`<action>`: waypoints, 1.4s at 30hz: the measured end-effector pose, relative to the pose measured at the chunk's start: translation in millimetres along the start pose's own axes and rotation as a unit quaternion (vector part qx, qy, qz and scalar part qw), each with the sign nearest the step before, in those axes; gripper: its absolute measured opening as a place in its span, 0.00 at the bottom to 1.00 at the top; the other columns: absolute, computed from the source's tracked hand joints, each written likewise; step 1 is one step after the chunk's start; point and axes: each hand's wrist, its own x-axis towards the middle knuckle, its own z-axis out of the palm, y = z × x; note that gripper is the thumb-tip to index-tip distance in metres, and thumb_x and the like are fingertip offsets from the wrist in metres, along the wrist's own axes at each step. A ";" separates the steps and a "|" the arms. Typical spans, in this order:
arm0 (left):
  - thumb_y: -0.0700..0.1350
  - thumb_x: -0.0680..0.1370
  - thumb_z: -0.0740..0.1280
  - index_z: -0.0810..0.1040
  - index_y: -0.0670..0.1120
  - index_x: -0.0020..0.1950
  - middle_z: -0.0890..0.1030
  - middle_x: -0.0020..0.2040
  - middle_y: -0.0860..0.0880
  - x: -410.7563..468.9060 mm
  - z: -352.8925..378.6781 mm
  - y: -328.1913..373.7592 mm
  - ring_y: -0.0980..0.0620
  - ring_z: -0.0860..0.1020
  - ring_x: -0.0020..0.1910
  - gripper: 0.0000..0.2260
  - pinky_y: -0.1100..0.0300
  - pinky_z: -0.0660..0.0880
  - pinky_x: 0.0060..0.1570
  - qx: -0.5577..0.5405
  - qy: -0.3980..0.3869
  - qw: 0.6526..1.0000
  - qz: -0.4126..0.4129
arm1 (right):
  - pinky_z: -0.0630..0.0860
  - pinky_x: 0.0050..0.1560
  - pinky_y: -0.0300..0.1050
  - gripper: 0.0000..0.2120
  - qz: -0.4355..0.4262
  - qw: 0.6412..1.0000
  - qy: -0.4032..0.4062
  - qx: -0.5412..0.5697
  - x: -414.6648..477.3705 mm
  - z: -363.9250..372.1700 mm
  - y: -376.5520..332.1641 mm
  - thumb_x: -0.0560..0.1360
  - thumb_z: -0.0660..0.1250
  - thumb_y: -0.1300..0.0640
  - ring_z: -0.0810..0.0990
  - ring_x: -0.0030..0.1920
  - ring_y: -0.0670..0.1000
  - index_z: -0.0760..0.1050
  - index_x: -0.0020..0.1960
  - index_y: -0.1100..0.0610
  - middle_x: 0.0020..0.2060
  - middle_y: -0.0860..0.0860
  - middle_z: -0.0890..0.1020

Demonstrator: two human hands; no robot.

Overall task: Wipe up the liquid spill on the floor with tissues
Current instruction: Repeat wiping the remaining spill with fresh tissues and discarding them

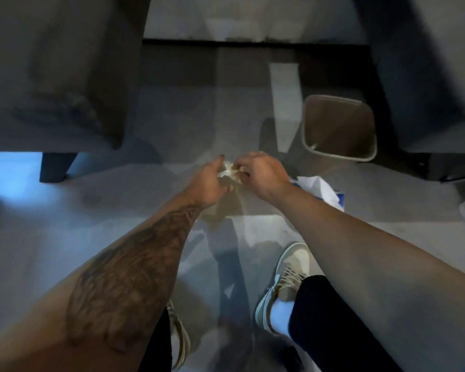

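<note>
A crumpled, yellowish tissue (pixel 229 171) is held between both hands above the floor at the picture's middle. My left hand (pixel 208 181) grips its left side with curled fingers. My right hand (pixel 258 171) pinches its right side. Most of the tissue is hidden by the fingers. Under the hands, a brownish wet patch (pixel 220 210) shows on the grey floor (pixel 91 237). A tissue box (pixel 321 193) with white sheets sticking out lies just right of my right wrist.
A small bin (pixel 338 127) stands open on the floor at the right, beyond the hands. Grey upholstered furniture (pixel 51 76) fills the left, with a dark leg (pixel 55 167); more furniture (pixel 427 76) is at the right. My shoes (pixel 285 283) are below.
</note>
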 end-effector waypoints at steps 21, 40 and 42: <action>0.43 0.78 0.72 0.61 0.49 0.79 0.73 0.62 0.53 67.7 31.7 217.1 0.52 0.73 0.64 0.33 0.62 0.68 0.56 -0.049 -0.090 0.994 0.025 | 0.75 0.61 0.55 0.20 0.194 0.972 0.102 -0.082 -20.1 -153.7 137.1 0.74 0.70 0.52 0.75 0.60 0.57 0.75 0.66 0.51 0.62 0.54 0.77; 0.50 0.81 0.68 0.71 0.46 0.74 0.75 0.72 0.46 5.9 73.7 96.1 0.45 0.75 0.68 0.22 0.53 0.70 0.69 0.024 -0.154 0.983 -0.100 | 0.73 0.66 0.50 0.23 0.287 0.933 -0.212 -0.053 -97.1 -27.3 152.3 0.78 0.67 0.44 0.72 0.68 0.56 0.73 0.70 0.49 0.72 0.52 0.71; 0.50 0.81 0.67 0.73 0.45 0.72 0.77 0.69 0.45 2.5 73.4 94.7 0.46 0.76 0.65 0.20 0.54 0.71 0.65 0.038 -0.165 0.981 -0.091 | 0.74 0.65 0.49 0.24 0.305 0.932 -0.197 -0.027 -97.3 -24.9 149.7 0.78 0.68 0.44 0.73 0.67 0.56 0.71 0.71 0.49 0.71 0.51 0.72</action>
